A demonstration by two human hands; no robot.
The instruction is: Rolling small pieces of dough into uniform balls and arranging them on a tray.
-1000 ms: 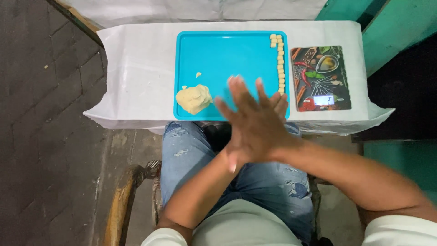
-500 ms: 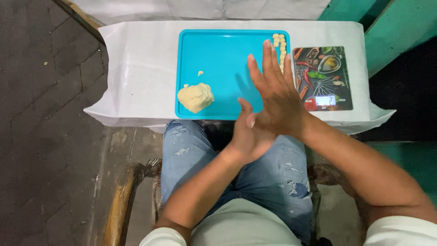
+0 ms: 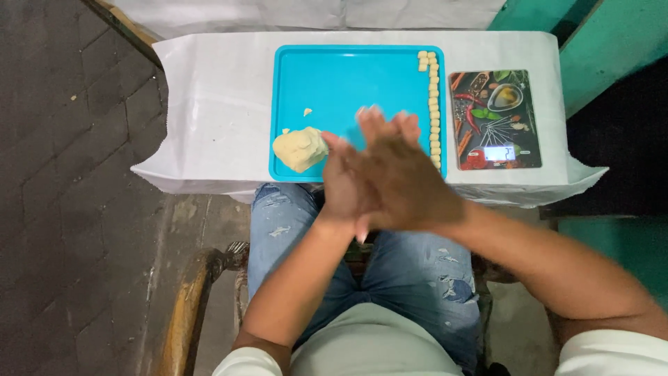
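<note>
Bench (image 3: 209,104): sitting under white paper, carrying everything.
Tray (image 3: 348,76): turquoise, lying in the middle of the bench.
Scale (image 3: 495,118): lying just right of the tray.
Dough lump (image 3: 299,148): resting at the tray's near-left corner.
Dough balls (image 3: 434,104): lining up along the tray's right edge.
Right hand (image 3: 407,184): pressing flat over the left hand (image 3: 341,184), palms together; whether a piece is lying between them, I cannot tell.
Doing it well: probably keeping palms flat, pressure light and circling evenly.
</note>
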